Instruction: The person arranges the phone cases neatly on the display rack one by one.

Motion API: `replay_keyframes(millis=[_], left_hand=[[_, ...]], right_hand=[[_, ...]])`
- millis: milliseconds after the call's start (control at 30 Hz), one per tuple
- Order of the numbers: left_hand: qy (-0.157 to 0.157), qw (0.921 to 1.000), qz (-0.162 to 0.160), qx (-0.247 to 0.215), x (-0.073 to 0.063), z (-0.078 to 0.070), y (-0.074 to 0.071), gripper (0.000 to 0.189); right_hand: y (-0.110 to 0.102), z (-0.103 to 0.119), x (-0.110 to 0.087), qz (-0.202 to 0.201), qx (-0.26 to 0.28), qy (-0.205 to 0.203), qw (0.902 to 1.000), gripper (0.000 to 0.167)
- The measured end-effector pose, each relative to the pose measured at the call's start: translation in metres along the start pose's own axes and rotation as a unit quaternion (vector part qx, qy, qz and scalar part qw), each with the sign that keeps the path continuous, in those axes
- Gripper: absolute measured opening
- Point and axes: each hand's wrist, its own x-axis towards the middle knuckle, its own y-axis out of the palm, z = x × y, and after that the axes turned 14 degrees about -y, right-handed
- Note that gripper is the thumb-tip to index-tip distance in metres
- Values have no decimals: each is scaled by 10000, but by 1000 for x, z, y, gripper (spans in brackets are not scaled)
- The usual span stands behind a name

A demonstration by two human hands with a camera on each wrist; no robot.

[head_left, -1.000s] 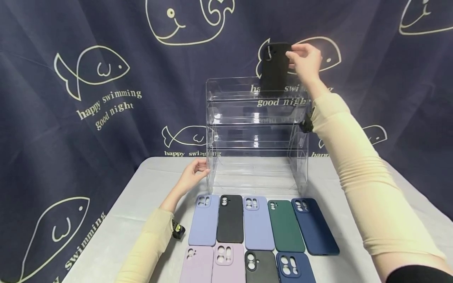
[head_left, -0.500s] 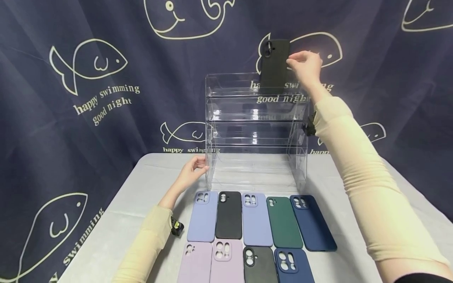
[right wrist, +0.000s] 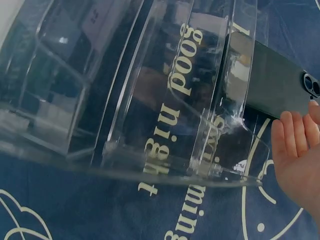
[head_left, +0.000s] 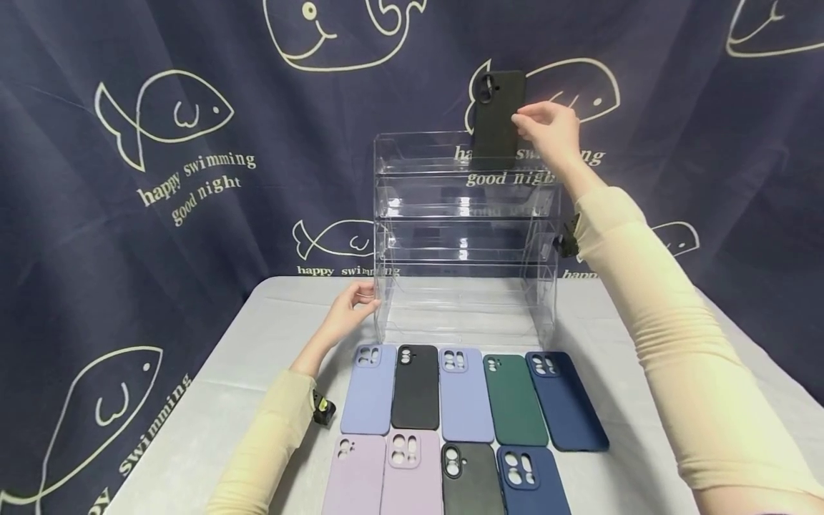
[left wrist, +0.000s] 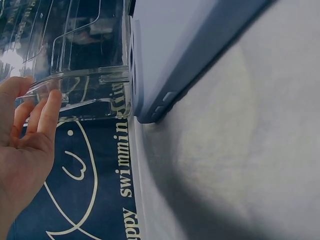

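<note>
My right hand [head_left: 552,132] pinches the right edge of a black phone case [head_left: 497,125], which stands upright in the top tier of a clear stepped display rack [head_left: 418,173]. In the right wrist view, fingertips lie along the edge of the case [right wrist: 275,77], whose lower part sits behind the clear front lip. My left hand [head_left: 347,313] grips the rack's left side low down, thumb in front and fingers behind; the left wrist view shows this hand [left wrist: 27,160] on the clear side panel.
Before the rack lie phone cases in two rows: light blue [head_left: 368,393], black [head_left: 415,390], green [head_left: 517,402], navy [head_left: 569,408] and lilac [head_left: 354,479] among them. The white table [head_left: 219,400] backs onto a dark blue curtain [head_left: 193,250] with fish drawings.
My right hand has slid a little down the black phone case's right edge, from its top corner. The case stays in the top tier, and my left hand keeps its place on the rack.
</note>
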Motion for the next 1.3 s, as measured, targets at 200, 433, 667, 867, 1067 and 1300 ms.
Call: replay_keyframes(millis=[200,433,667,867,1067,1300], left_hand=[[-54,10000,-19,24,-1,0,0,38],[-81,9999,-128,-19,0,-3,-1,39],[-206,9994,-263,-33,4,-7,0,43],[-171,9994,-272,-129,3,-5,2,46],[-182,9994,-274,-109,-1,-6,5,45],[-304,9992,-273,27,-8,-12,8,46]], right_hand=[[-10,2,-10,110,286,67,9995,33],[-21,7,-21,63,575,-20,9983,36],[-33,11,-37,197,388,-102,9990,39],[-38,12,-53,533,41,-170,9984,46],[-44,18,-67,972,-459,-54,9942,52],[-53,23,-88,1250,-507,-112,9908,55]])
